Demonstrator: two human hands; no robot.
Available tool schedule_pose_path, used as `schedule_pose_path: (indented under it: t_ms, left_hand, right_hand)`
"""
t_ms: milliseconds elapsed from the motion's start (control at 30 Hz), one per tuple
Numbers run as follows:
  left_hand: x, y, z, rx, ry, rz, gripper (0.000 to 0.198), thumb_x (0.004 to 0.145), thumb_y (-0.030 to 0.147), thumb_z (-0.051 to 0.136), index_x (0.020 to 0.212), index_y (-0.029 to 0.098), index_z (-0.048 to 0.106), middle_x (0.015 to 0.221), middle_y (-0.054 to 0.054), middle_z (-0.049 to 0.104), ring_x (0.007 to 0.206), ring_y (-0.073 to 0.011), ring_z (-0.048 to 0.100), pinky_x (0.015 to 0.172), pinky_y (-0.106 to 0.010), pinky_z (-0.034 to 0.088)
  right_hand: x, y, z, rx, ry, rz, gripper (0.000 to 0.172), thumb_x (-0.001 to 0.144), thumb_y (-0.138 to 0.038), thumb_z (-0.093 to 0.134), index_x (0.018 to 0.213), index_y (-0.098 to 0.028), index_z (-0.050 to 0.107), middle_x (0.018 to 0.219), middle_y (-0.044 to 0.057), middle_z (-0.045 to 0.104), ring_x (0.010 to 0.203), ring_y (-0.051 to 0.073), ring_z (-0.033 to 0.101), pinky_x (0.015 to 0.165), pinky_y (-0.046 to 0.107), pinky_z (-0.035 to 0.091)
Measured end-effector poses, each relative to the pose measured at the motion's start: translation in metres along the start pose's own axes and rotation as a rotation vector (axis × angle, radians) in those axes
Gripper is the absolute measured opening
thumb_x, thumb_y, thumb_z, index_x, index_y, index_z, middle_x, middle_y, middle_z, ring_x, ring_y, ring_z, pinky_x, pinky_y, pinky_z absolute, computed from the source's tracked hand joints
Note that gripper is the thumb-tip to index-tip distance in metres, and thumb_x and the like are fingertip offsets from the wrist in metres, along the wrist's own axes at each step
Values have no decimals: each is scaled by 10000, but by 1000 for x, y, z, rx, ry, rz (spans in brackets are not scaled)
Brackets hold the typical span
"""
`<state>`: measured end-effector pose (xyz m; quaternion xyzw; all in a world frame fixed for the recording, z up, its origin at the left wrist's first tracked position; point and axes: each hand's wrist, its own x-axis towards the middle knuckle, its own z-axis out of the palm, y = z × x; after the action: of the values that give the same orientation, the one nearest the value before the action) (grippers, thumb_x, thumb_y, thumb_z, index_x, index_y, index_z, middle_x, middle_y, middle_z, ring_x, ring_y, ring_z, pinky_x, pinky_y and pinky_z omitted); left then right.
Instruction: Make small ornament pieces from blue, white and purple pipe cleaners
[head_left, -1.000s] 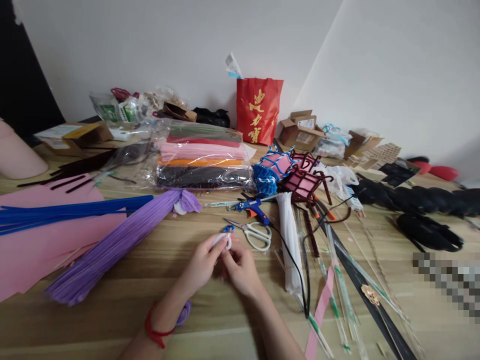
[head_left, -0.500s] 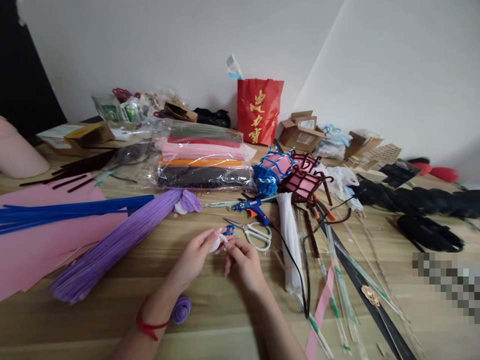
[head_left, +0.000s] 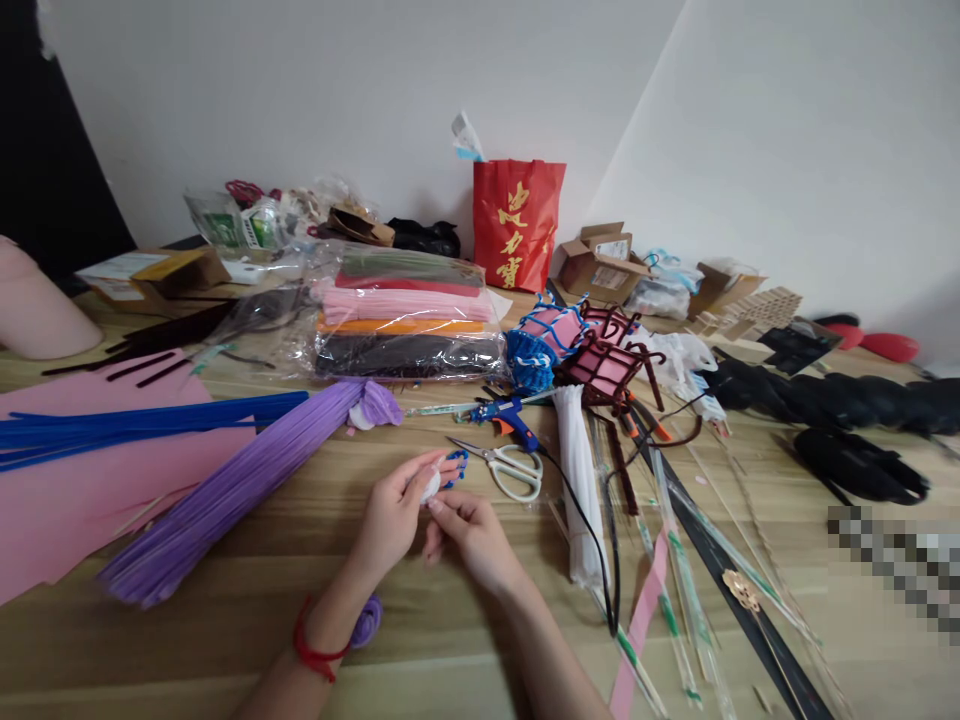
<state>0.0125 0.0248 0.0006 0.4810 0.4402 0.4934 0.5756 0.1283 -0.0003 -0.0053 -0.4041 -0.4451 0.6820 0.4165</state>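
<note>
My left hand (head_left: 394,510) pinches a small white and blue pipe-cleaner piece (head_left: 442,477) above the wooden table (head_left: 300,560). My right hand (head_left: 469,530) sits just below it, fingers curled and pressed to the same piece. A red string circles my left wrist (head_left: 315,650). A small purple coil (head_left: 367,620) lies under my left forearm. White-handled scissors (head_left: 506,465) lie just right of my hands, and a bundle of purple pipe cleaners (head_left: 247,480) stretches to the left.
Blue pipe cleaners (head_left: 142,420) lie on pink paper (head_left: 67,490). A blue glue gun (head_left: 510,415), white pipe cleaners (head_left: 577,470), bagged coloured packs (head_left: 405,320), a red bag (head_left: 517,220), lantern frames (head_left: 592,350), boxes and black hair pieces (head_left: 847,420) crowd the back and right.
My hands have turned the small piece; my left fingers now wrap it more closely and my right hand has dropped slightly lower and left.
</note>
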Motion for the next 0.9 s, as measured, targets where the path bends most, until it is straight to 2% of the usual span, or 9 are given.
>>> schedule_pose_path:
  t_ms: [133, 233, 433, 567, 767, 900]
  left_hand:
    - [-1, 1, -3, 106, -13, 56, 354, 822, 362, 513, 1089, 159, 625, 1086, -102, 684, 955, -237, 650, 866, -342, 488]
    - [0, 2, -6, 191, 12, 79, 339, 823, 365, 510, 1070, 175, 644, 1091, -85, 684, 998, -233, 627, 893, -323, 465]
    - [1, 5, -5, 187, -36, 34, 380, 839, 399, 467, 1101, 169, 620, 1095, -87, 681, 1041, -233, 599, 938, -335, 423]
    - [2, 4, -10, 221, -93, 8, 369, 835, 416, 473, 1053, 174, 645, 1092, -70, 682, 1047, -232, 591, 940, -320, 415]
    - [1, 2, -19, 635, -92, 240, 217, 794, 319, 549, 951, 262, 689, 984, -42, 709, 932, -240, 615, 854, -316, 436]
    - [2, 0, -21, 634, -89, 266, 229, 813, 267, 508, 942, 274, 697, 969, -44, 719, 890, -235, 642, 807, -302, 456]
  right_hand:
    - [0, -2, -4, 81, -37, 30, 398, 713, -531, 628, 701, -140, 557, 525, -6, 597, 431, 100, 539, 468, 213, 409]
    - [0, -2, -5, 141, -67, 41, 385, 701, -507, 654, 746, -132, 578, 534, -9, 595, 435, 100, 536, 480, 219, 420]
    - [1, -2, -3, 123, 18, 10, 375, 720, -505, 633, 698, -139, 554, 524, -7, 595, 410, 87, 516, 448, 199, 383]
    - [5, 1, -11, -9, 86, -15, 375, 740, -516, 595, 693, -149, 539, 491, -17, 582, 387, 92, 505, 438, 203, 388]
    - [3, 10, -20, -356, 223, -133, 296, 821, -448, 507, 733, -176, 583, 494, -24, 568, 409, 117, 515, 437, 215, 390]
    - [1, 11, -20, -440, 241, -178, 273, 837, -409, 503, 760, -180, 628, 510, -9, 588, 438, 132, 527, 451, 222, 389]
